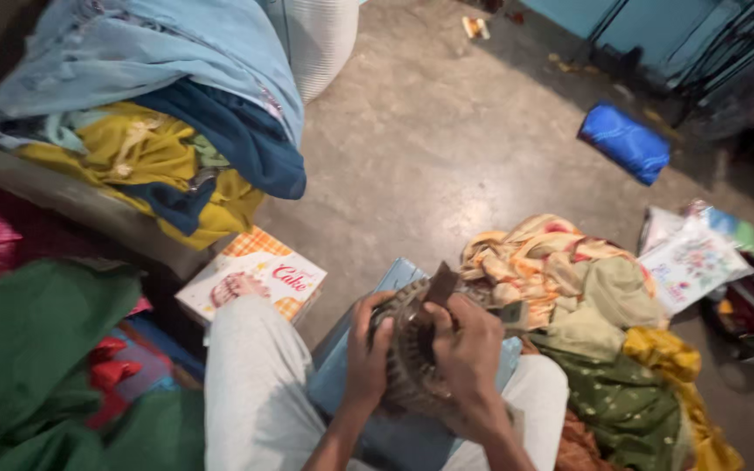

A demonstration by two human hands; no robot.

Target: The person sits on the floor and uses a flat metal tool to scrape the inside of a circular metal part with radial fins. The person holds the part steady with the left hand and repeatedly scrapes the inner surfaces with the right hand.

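Bare concrete floor [429, 139] fills the middle of my view, ringed by heaps of cloth. Between the knees I see a striped, brown-and-cream piece of fabric [407, 349] bunched into a roll, resting over a blue folded cloth [346, 375] on the lap. Its long axis runs roughly away from the body, from the lap up toward a dark flap sticking out at the far end.

Both hands are on it, neither nearer than the other. My left hand [366, 353] wraps the roll's left side, fingers curled shut around the fabric. My right hand [469, 349] closes on the right side, the thumb and fingers pinching near the dark flap; how tightly, I cannot tell.

Just to the right lies a pile of orange, beige and green cloth [586, 305], touching the right leg. A printed cardboard box [255, 275] sits left of the left knee. Above it, blue and yellow garments [159, 113] are stacked on a ledge. A blue bundle [626, 141] lies well apart on the floor.
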